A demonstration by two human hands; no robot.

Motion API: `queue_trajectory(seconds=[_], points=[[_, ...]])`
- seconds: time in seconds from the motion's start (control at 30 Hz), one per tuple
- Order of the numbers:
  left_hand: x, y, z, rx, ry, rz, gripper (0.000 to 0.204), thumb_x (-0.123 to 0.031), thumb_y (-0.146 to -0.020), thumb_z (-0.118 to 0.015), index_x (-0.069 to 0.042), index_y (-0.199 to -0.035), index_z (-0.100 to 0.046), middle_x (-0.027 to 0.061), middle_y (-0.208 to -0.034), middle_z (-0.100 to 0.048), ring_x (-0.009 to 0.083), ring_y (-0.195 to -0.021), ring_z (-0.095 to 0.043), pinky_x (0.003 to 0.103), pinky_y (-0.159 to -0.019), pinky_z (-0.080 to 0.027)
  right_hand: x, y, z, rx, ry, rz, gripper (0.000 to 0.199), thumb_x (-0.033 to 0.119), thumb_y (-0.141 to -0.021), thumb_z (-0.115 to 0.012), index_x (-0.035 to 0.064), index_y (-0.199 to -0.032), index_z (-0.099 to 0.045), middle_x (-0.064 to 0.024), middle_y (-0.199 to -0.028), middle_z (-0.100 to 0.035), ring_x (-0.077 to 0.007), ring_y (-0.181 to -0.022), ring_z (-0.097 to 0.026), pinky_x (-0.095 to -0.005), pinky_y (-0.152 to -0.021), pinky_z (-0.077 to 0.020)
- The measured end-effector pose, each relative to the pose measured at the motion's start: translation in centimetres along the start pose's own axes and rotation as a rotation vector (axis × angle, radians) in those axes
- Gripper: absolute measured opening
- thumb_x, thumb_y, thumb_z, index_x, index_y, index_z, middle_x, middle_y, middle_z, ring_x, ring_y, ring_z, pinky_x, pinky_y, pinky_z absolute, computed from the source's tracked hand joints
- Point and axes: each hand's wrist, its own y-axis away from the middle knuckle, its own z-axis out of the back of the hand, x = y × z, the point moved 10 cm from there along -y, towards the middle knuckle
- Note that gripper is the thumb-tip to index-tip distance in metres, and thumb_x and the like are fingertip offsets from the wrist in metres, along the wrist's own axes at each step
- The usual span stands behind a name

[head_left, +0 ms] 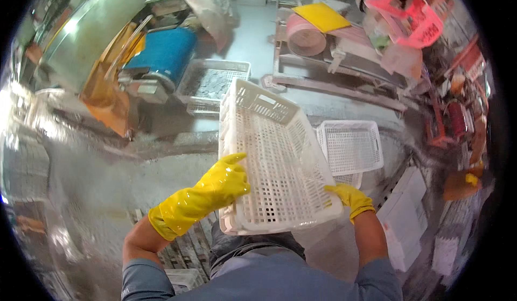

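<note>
In front of my body I hold a white plastic crate (283,163) with perforated base and walls, tilted so its inside faces up. Its left side looks layered, but I cannot tell whether several crates are nested. My left hand (223,183), in a long yellow rubber glove, grips the left rim, with the index finger laid along it. At the lower right corner my right hand (351,198), also gloved in yellow, is closed on the rim; part of its fingers is hidden by the crate. Nothing lies inside the crate.
Another white crate (377,144) stands on the wet floor to the right, stacked on one more. Beyond, a crate of grey pieces (245,74) sits below a blue conveyor belt (164,56). White boxes (404,220) lie right; a pink plastic stool (425,26) is far right.
</note>
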Motion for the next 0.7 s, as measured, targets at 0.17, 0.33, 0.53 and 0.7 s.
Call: queue_trajectory(seconds=[0.17, 0.33, 0.53, 0.7], points=[[-0.1, -9.9, -0.6, 0.146, -0.157, -0.137, 0.003, -0.019, -0.070, -0.068, -0.020, -0.073, -0.068, -0.0035, -0.083, -0.069, 0.0217, -0.111, -0.065, 0.054, -0.120, -0.038, -2.2, -7.3, -0.5, 0.144, -0.361, 0.124, 0.051, 0.030, -0.095, -0.072, -0.0010, -0.135, -0.064, -0.0132, -0.117, -0.073, -0.0262, -0.101, -0.072, -0.0390, -0.091, -0.0563], [9.4, -9.4, 0.3, 0.133, -0.302, -0.032, 0.006, -0.020, -0.071, -0.070, -0.018, -0.077, -0.069, 0.0024, -0.115, -0.070, 0.0266, -0.128, -0.058, 0.053, -0.119, -0.039, 3.1, -12.3, -2.9, 0.164, -0.679, 0.254, 0.045, 0.018, -0.095, -0.069, -0.0037, -0.134, -0.063, -0.0147, -0.120, -0.073, -0.0266, -0.103, -0.072, -0.0395, -0.092, -0.0580], [26.0, -4.0, 2.5, -0.147, -0.364, 0.386, 0.050, -0.019, -0.072, -0.073, -0.012, -0.122, -0.071, 0.0140, -0.138, -0.062, 0.0372, -0.133, -0.055, 0.054, -0.117, -0.039, 13.0, -18.3, -1.8, -0.019, -0.589, 0.357, 0.040, 0.008, -0.091, -0.069, -0.0077, -0.128, -0.066, -0.0175, -0.115, -0.073, -0.0292, -0.096, -0.073, -0.0412, -0.088, -0.0596], [47.9, 7.9, -0.1, -0.347, -0.128, 0.971, 0.087, -0.018, -0.073, -0.087, -0.006, -0.151, -0.048, 0.0230, -0.152, -0.050, 0.0433, -0.142, -0.045, 0.048, -0.119, -0.037, 23.5, -23.2, -3.5, -0.151, -0.632, 0.335, 0.041, 0.002, -0.094, -0.061, -0.0082, -0.134, -0.059, -0.0198, -0.119, -0.069, -0.0306, -0.099, -0.070, -0.0402, -0.083, -0.0595]])
